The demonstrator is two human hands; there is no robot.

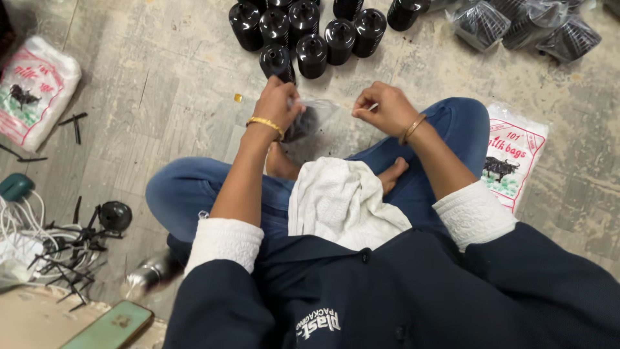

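Observation:
I sit cross-legged on a concrete floor. My left hand (278,102) grips a clear plastic bag (316,116) with a dark black part inside it, held just above my knees. My right hand (382,107) is closed near the bag's right side, pinching what looks like its edge or a thin white tie. Both wrists carry gold bangles. A white cloth (341,200) lies in my lap. Just beyond my hands stands a cluster of several black cylindrical caps (310,29).
Several bagged black parts (523,24) lie at the top right. Printed white plastic bag packs lie at the right (513,155) and top left (35,90). Black plastic scraps and white cables (64,245) sit at the left, a phone (110,326) at bottom left.

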